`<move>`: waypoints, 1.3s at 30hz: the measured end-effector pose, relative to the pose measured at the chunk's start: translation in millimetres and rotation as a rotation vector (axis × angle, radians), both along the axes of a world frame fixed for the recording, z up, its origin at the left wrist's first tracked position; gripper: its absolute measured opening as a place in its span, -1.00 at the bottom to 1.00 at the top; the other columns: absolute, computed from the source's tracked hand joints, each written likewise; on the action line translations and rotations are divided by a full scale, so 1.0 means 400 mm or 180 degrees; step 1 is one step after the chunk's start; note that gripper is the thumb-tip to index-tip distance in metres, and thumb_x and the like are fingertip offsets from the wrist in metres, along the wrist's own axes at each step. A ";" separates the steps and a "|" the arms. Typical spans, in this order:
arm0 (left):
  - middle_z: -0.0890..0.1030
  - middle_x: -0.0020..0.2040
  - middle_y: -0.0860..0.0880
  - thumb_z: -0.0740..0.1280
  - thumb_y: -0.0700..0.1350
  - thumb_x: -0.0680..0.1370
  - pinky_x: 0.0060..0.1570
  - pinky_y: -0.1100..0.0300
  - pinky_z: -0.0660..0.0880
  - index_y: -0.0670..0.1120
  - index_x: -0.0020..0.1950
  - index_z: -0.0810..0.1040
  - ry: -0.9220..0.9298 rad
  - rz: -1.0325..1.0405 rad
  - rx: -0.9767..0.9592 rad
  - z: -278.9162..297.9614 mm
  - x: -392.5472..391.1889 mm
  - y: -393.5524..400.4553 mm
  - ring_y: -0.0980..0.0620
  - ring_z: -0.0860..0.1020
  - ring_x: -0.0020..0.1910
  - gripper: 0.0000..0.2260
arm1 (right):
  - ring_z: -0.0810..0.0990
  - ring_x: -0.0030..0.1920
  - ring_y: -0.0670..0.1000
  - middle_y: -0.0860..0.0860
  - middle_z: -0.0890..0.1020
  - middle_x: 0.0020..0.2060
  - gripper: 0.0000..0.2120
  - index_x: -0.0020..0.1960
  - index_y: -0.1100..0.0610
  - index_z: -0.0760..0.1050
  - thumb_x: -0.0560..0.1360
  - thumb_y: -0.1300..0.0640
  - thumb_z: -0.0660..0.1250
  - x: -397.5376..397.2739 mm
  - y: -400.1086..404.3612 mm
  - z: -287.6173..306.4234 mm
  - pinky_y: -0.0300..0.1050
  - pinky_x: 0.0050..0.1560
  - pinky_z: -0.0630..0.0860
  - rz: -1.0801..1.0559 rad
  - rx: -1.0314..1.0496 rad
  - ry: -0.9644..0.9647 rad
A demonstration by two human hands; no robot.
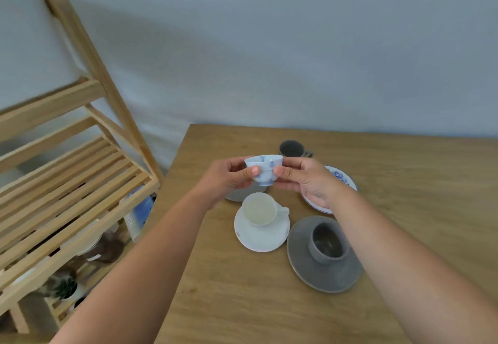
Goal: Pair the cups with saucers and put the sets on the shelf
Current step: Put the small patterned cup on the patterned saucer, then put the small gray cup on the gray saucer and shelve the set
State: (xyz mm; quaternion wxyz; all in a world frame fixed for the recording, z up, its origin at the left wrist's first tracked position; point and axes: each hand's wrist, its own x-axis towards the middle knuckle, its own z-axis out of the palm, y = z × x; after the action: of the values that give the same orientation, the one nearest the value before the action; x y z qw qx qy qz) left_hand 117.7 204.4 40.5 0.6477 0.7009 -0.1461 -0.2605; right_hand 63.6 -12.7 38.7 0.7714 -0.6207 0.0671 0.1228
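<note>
Holding a small blue-patterned cup (pixel 264 169) up off the table (pixel 215 289), the left hand (pixel 229 179) and the right hand (pixel 304 179) each pinch it from opposite sides, thumbs in front and fingers curled behind, so the cup stays upright and level with its mouth facing up. Gripping with both hands likely steadies a cup that shows no handle from this side. Just behind the right hand lies a white saucer with a blue pattern (pixel 341 179), partly hidden by the wrist; it looks like the natural match, so the cup probably belongs there next. Two sets already stand paired nearer the person: a white cup (pixel 260 208) sits on a white saucer (pixel 258 238), and a grey cup (pixel 327 242) sits on a grey saucer (pixel 323 271), the two saucers just beside each other. A dark cup (pixel 291 148) stands alone farther back, and a grey dish (pixel 242 194) peeks out under the left hand, possibly its saucer. The wooden slatted shelf (pixel 80 181) waits to the left of the table; none of these sets has reached it yet, so the task seems roughly mid-pairing.
</note>
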 end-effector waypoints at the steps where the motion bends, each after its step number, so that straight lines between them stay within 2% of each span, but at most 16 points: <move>1: 0.71 0.09 -0.05 0.51 0.11 0.31 0.02 0.21 0.59 0.00 0.18 0.65 -0.0021 -0.0121 0.0099 -0.002 0.009 -0.032 0.04 0.62 0.06 -0.53 | 0.65 0.12 0.10 0.11 0.70 0.07 -0.54 0.09 0.16 0.62 0.23 0.08 0.58 -0.010 -0.032 -0.006 -0.07 0.08 0.61 -0.0045 -0.0012 0.0042; 4: 0.70 0.10 -0.12 0.54 0.09 0.34 0.07 0.16 0.57 -0.02 0.21 0.65 -0.0160 -0.0552 0.0354 -0.008 0.032 -0.134 0.08 0.62 0.02 -0.54 | 0.68 0.05 0.05 0.07 0.72 0.01 -0.58 0.07 0.11 0.62 0.23 0.11 0.56 -0.040 -0.132 -0.016 -0.16 -0.03 0.62 -0.0258 -0.0125 0.0202; 7: 0.73 0.01 -0.04 0.59 -0.02 0.36 -0.02 0.21 0.61 -0.05 0.14 0.64 -0.0172 -0.0765 0.0462 -0.017 0.053 -0.235 0.04 0.66 0.04 -0.61 | 0.69 0.02 0.03 0.06 0.72 0.00 -0.55 0.15 0.14 0.58 0.27 0.17 0.53 -0.061 -0.223 -0.022 -0.20 -0.08 0.62 -0.0398 -0.0258 0.0335; 11: 0.71 0.05 0.01 0.63 -0.01 0.29 0.13 0.08 0.58 -0.03 0.10 0.61 -0.0538 -0.0965 0.1002 -0.042 0.070 -0.341 0.07 0.65 0.08 -0.56 | 0.68 0.01 -0.02 0.06 0.69 0.04 -0.59 0.19 0.13 0.56 0.37 0.34 0.47 -0.076 -0.305 -0.044 -0.19 -0.02 0.61 -0.0520 -0.0511 0.0471; 12: 0.70 0.05 0.03 0.64 0.00 0.27 0.10 0.09 0.59 -0.02 0.10 0.59 -0.0626 -0.1017 0.1152 -0.048 0.068 -0.361 0.08 0.65 0.07 -0.54 | 0.66 0.02 -0.01 0.07 0.68 0.05 -0.57 0.21 0.14 0.55 0.37 0.37 0.47 -0.078 -0.316 -0.054 -0.17 0.01 0.59 -0.0537 -0.0597 0.0518; 14: 0.67 0.03 0.06 0.65 -0.02 0.26 -0.14 0.25 0.62 -0.01 0.10 0.56 -0.0757 -0.1089 0.1408 -0.064 0.062 -0.393 0.12 0.63 0.01 -0.51 | 0.64 0.03 0.01 0.09 0.67 0.06 -0.52 0.26 0.18 0.51 0.37 0.41 0.45 -0.082 -0.330 -0.075 -0.13 0.05 0.58 -0.0620 -0.0752 0.0614; 16: 0.63 0.03 0.09 0.66 -0.03 0.25 -0.35 0.38 0.53 0.00 0.08 0.52 -0.0880 -0.1109 0.1580 -0.079 0.056 -0.417 0.19 0.59 -0.04 -0.50 | 0.65 -0.02 -0.03 0.07 0.68 0.01 -0.52 0.26 0.19 0.51 0.38 0.45 0.41 -0.085 -0.338 -0.097 -0.19 -0.01 0.61 -0.0670 -0.0826 0.0641; 19: 0.61 0.02 0.09 0.66 -0.03 0.23 -0.19 0.29 0.52 0.03 0.06 0.50 -0.1103 -0.1109 0.1808 -0.099 0.053 -0.438 0.15 0.58 -0.02 -0.49 | 0.65 -0.07 -0.09 0.02 0.68 -0.02 -0.51 0.28 0.19 0.50 0.38 0.47 0.40 -0.089 -0.341 -0.122 -0.29 -0.14 0.59 -0.0719 -0.0952 0.0602; 21: 0.61 0.00 0.10 0.67 -0.03 0.22 -0.19 0.30 0.48 0.05 0.05 0.49 -0.1187 -0.1080 0.1922 -0.105 0.054 -0.444 0.14 0.57 -0.04 -0.49 | 0.64 0.00 -0.04 0.07 0.67 0.06 -0.48 0.30 0.20 0.48 0.38 0.47 0.40 -0.088 -0.343 -0.134 -0.23 -0.03 0.58 -0.0756 -0.1136 0.0585; 24: 0.62 0.07 0.06 0.65 -0.03 0.25 -0.26 0.35 0.44 0.10 0.11 0.45 -0.1248 -0.1104 0.2006 -0.113 0.056 -0.447 0.15 0.55 -0.05 -0.45 | 0.61 0.13 0.04 0.14 0.64 0.14 -0.46 0.31 0.19 0.49 0.37 0.47 0.39 -0.085 -0.345 -0.139 -0.10 0.17 0.53 -0.0752 -0.1384 0.0547; 26: 0.63 0.16 0.02 0.64 -0.04 0.27 -0.16 0.27 0.53 0.08 0.25 0.44 -0.1307 -0.1146 0.2059 -0.114 0.052 -0.443 0.11 0.58 0.00 -0.37 | 0.63 0.03 -0.05 0.13 0.64 0.11 -0.49 0.29 0.17 0.50 0.39 0.49 0.33 -0.079 -0.349 -0.136 -0.27 0.01 0.55 -0.0745 -0.1538 0.0444; 28: 0.64 0.20 -0.01 0.63 -0.08 0.28 0.01 0.10 0.60 0.06 0.39 0.38 -0.1519 -0.1171 0.2101 -0.098 0.051 -0.428 0.05 0.61 0.04 -0.25 | 0.61 -0.04 -0.09 0.12 0.63 0.10 -0.50 0.31 0.17 0.47 0.43 0.49 0.26 -0.061 -0.353 -0.126 -0.39 -0.12 0.52 -0.0902 -0.1753 0.0370; 30: 0.66 0.13 0.00 0.61 -0.13 0.31 0.05 0.08 0.60 0.06 0.43 0.37 -0.1793 -0.1041 0.1945 -0.067 0.062 -0.404 0.09 0.64 -0.08 -0.25 | 0.60 -0.01 -0.03 0.11 0.63 0.10 -0.53 0.32 0.18 0.45 0.45 0.45 0.26 -0.032 -0.355 -0.118 -0.32 -0.09 0.52 -0.1118 -0.1933 0.0291; 33: 0.66 -0.05 0.09 0.53 -0.23 0.38 -0.06 0.24 0.56 0.05 0.32 0.46 -0.1888 -0.0428 0.1362 -0.026 0.108 -0.350 0.18 0.61 -0.27 -0.44 | 0.59 -0.03 -0.04 0.06 0.65 0.06 -0.60 0.24 0.10 0.53 0.48 0.39 0.24 0.026 -0.336 -0.112 -0.16 -0.01 0.55 -0.1130 -0.2167 0.0121; 36: 0.59 0.05 0.01 0.50 -0.29 0.41 -0.05 0.24 0.52 -0.03 0.29 0.46 -0.1634 0.0015 0.1130 -0.026 0.162 -0.304 0.08 0.56 -0.11 -0.49 | 0.58 0.00 -0.05 0.03 0.65 0.09 -0.66 0.21 0.08 0.55 0.51 0.33 0.26 0.089 -0.300 -0.113 -0.13 0.05 0.52 -0.0867 -0.2451 -0.0084; 39: 0.46 0.35 -0.05 0.58 -0.24 0.36 0.23 0.07 0.47 -0.05 0.45 0.33 -0.1060 0.0000 0.1384 -0.078 0.196 -0.277 -0.04 0.49 0.21 -0.27 | 0.55 0.02 -0.04 0.06 0.62 0.16 -0.68 0.26 0.12 0.53 0.51 0.26 0.32 0.143 -0.268 -0.120 -0.15 0.07 0.45 -0.0737 -0.2679 -0.0109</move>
State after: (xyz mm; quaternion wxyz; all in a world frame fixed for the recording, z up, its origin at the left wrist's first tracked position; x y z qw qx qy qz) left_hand 196.1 93.8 9.3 0.4491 0.8567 -0.1912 -0.1669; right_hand 120.6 -120.0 -9.3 0.4610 -0.8713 0.1677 -0.0128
